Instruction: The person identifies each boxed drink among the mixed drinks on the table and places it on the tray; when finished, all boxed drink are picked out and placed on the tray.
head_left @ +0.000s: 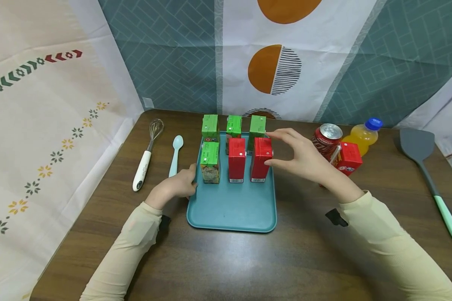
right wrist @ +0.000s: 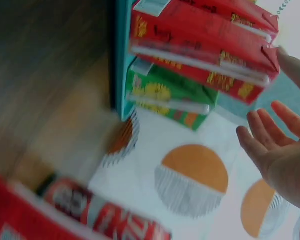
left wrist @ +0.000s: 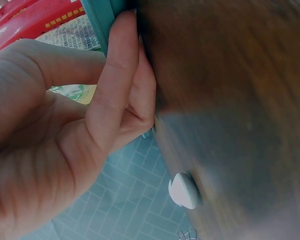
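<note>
On the teal tray (head_left: 231, 209) stand two red drink cartons and several green ones, all upright. The front row holds a green carton (head_left: 210, 165), a middle red carton (head_left: 236, 161) and a right red carton (head_left: 261, 161); more green cartons (head_left: 258, 125) stand behind. My left hand (head_left: 178, 182) pinches the tray's left rim, its thumb and fingers at the edge in the left wrist view. Beside the right red carton, my right hand (head_left: 299, 152) has its fingers spread apart. Its thumb tip is right at that carton's top in the right wrist view.
Right of the tray stand a red soda can (head_left: 325, 140), a red carton with a straw (head_left: 348, 158) and an orange drink bottle (head_left: 363, 136). A grey spatula (head_left: 418, 146) lies far right; a whisk (head_left: 145, 163) and a pale blue spoon (head_left: 176, 152) lie left.
</note>
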`<action>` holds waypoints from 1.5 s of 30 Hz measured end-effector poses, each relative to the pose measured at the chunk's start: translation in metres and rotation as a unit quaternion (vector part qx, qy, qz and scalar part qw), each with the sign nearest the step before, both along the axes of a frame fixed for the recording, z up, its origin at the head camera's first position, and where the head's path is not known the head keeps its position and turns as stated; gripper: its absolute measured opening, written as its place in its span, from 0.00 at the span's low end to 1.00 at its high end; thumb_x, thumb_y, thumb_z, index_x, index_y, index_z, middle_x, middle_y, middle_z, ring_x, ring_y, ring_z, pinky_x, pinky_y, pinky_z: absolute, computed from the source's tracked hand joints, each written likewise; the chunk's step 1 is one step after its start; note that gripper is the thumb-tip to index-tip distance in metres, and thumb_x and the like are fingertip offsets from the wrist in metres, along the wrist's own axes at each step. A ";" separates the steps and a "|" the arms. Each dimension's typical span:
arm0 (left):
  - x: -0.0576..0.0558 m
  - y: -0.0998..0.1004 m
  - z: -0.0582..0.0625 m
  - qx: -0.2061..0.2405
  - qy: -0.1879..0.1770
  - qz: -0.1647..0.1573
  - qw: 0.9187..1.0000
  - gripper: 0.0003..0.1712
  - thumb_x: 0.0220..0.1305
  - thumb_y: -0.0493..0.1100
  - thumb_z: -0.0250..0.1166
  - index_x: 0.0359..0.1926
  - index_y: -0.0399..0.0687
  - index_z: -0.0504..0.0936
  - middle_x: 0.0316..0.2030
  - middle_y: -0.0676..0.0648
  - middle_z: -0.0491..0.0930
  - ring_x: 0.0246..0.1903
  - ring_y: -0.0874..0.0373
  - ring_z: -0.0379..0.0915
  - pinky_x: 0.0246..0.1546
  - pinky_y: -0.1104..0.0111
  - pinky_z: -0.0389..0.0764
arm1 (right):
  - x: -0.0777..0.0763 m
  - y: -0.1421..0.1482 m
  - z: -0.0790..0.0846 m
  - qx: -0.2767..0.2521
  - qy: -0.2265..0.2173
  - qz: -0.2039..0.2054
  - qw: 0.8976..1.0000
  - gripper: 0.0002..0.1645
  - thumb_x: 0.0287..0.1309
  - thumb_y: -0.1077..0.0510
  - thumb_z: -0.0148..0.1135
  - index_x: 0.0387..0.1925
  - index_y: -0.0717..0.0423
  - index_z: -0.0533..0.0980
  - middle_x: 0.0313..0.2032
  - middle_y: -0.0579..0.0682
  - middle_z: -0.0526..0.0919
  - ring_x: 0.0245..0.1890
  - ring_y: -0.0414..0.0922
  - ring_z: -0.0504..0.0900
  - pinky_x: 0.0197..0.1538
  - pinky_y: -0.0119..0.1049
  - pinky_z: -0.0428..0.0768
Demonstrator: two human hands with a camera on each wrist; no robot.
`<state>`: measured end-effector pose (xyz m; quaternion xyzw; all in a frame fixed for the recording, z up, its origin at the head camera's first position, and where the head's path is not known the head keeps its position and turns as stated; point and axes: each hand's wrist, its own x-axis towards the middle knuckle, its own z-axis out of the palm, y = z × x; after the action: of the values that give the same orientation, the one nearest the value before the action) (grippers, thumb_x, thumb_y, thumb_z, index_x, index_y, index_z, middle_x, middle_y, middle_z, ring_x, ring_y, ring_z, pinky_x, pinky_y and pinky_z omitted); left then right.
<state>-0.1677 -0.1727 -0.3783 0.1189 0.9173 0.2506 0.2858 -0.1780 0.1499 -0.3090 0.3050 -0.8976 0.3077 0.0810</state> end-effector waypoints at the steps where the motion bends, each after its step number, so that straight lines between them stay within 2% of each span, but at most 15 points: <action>1: 0.000 0.000 0.000 -0.002 0.002 -0.001 1.000 0.40 0.59 0.33 0.46 0.63 0.29 0.31 0.23 0.41 0.74 0.15 0.57 0.74 0.15 0.69 0.71 | 0.001 0.005 0.001 0.004 0.002 -0.003 1.000 0.42 0.36 0.45 0.69 0.56 0.47 0.66 0.53 0.45 0.67 0.52 0.42 0.66 0.45 0.43 0.74; 8: 0.002 0.001 0.001 0.001 0.010 -0.002 1.000 0.40 0.58 0.32 0.47 0.63 0.28 0.32 0.21 0.41 0.74 0.15 0.56 0.74 0.15 0.69 0.70 | 0.013 0.050 0.014 0.028 -0.015 -0.052 0.998 0.39 0.40 0.45 0.66 0.57 0.43 0.65 0.53 0.47 0.68 0.51 0.46 0.67 0.43 0.48 0.73; 14: 0.003 0.001 0.003 0.005 0.010 -0.001 1.000 0.39 0.58 0.32 0.46 0.62 0.27 0.31 0.18 0.42 0.74 0.15 0.56 0.74 0.15 0.69 0.70 | 0.023 0.088 0.018 0.041 0.003 -0.084 0.996 0.37 0.39 0.49 0.68 0.55 0.44 0.68 0.51 0.49 0.72 0.49 0.48 0.70 0.44 0.49 0.70; 21: 0.003 -0.001 0.003 0.006 0.011 0.002 1.000 0.40 0.58 0.32 0.47 0.62 0.27 0.31 0.20 0.42 0.74 0.15 0.57 0.74 0.15 0.68 0.71 | 0.028 0.128 0.007 0.032 0.005 -0.163 0.986 0.38 0.37 0.50 0.70 0.55 0.44 0.68 0.51 0.51 0.71 0.47 0.50 0.68 0.41 0.50 0.66; 25: 0.003 0.000 0.003 0.006 0.010 0.003 1.000 0.40 0.59 0.32 0.47 0.63 0.28 0.31 0.18 0.42 0.74 0.15 0.56 0.74 0.15 0.69 0.71 | 0.030 0.141 -0.005 0.000 -0.010 -0.192 0.981 0.42 0.35 0.53 0.71 0.57 0.43 0.66 0.53 0.53 0.68 0.47 0.52 0.67 0.43 0.55 0.63; 26: 0.003 0.000 0.003 0.006 0.010 0.001 1.000 0.40 0.59 0.32 0.47 0.63 0.28 0.31 0.18 0.42 0.74 0.15 0.56 0.74 0.15 0.69 0.71 | 0.030 0.144 -0.008 -0.006 -0.020 -0.199 0.980 0.43 0.35 0.53 0.71 0.58 0.41 0.65 0.54 0.53 0.68 0.47 0.49 0.67 0.43 0.55 0.63; 29: 0.003 0.000 0.003 0.005 0.007 0.001 1.000 0.40 0.59 0.32 0.46 0.63 0.28 0.31 0.17 0.42 0.73 0.15 0.56 0.74 0.15 0.69 0.71 | 0.032 0.149 -0.018 -0.032 -0.071 -0.209 0.975 0.45 0.37 0.53 0.69 0.61 0.39 0.60 0.56 0.51 0.66 0.50 0.40 0.69 0.48 0.37 0.69; 31: 0.003 0.000 0.002 0.005 0.006 0.000 1.000 0.40 0.59 0.32 0.46 0.63 0.28 0.31 0.16 0.42 0.73 0.15 0.56 0.74 0.15 0.69 0.72 | 0.033 0.151 -0.023 -0.060 -0.111 -0.205 0.971 0.46 0.41 0.55 0.67 0.62 0.40 0.57 0.58 0.50 0.64 0.53 0.35 0.68 0.46 0.22 0.69; 33: 0.003 0.000 0.002 0.003 0.007 -0.001 1.000 0.40 0.59 0.32 0.46 0.63 0.28 0.30 0.16 0.42 0.73 0.15 0.56 0.74 0.15 0.68 0.72 | 0.032 0.152 -0.029 -0.089 -0.143 -0.196 0.966 0.46 0.43 0.56 0.66 0.63 0.42 0.54 0.59 0.49 0.63 0.53 0.32 0.67 0.41 0.12 0.66; 36: 0.002 0.000 0.000 0.002 0.011 -0.002 1.000 0.40 0.58 0.32 0.47 0.63 0.28 0.31 0.17 0.42 0.73 0.15 0.57 0.74 0.16 0.69 0.72 | 0.032 0.152 -0.036 -0.111 -0.172 -0.190 0.960 0.46 0.45 0.57 0.64 0.64 0.43 0.52 0.57 0.50 0.64 0.50 0.29 0.67 0.41 0.13 0.67; 40: 0.002 -0.001 0.000 0.011 0.016 -0.004 1.000 0.40 0.57 0.31 0.47 0.63 0.28 0.33 0.20 0.42 0.73 0.15 0.57 0.73 0.16 0.69 0.72 | 0.030 0.151 -0.044 -0.089 -0.195 -0.208 0.954 0.43 0.47 0.53 0.62 0.64 0.40 0.52 0.53 0.49 0.67 0.44 0.25 0.67 0.38 0.16 0.68; 42: 0.002 -0.001 0.000 0.014 0.015 -0.001 1.000 0.40 0.57 0.31 0.47 0.63 0.28 0.33 0.21 0.42 0.73 0.16 0.57 0.73 0.16 0.68 0.72 | 0.029 0.150 -0.046 -0.079 -0.198 -0.218 0.952 0.41 0.48 0.51 0.61 0.63 0.41 0.54 0.51 0.45 0.68 0.42 0.25 0.67 0.36 0.17 0.68; 45: 0.003 -0.001 0.002 0.011 0.012 -0.002 1.000 0.40 0.57 0.31 0.46 0.63 0.28 0.32 0.21 0.41 0.73 0.16 0.56 0.74 0.16 0.68 0.72 | 0.029 0.148 -0.048 -0.091 -0.187 -0.224 0.952 0.38 0.47 0.51 0.62 0.60 0.44 0.58 0.47 0.39 0.69 0.39 0.24 0.68 0.36 0.17 0.69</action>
<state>-0.1652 -0.1734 -0.3767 0.1268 0.9175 0.2590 0.2740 -0.1494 0.2982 -0.3570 0.0249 -0.9100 0.4139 0.0060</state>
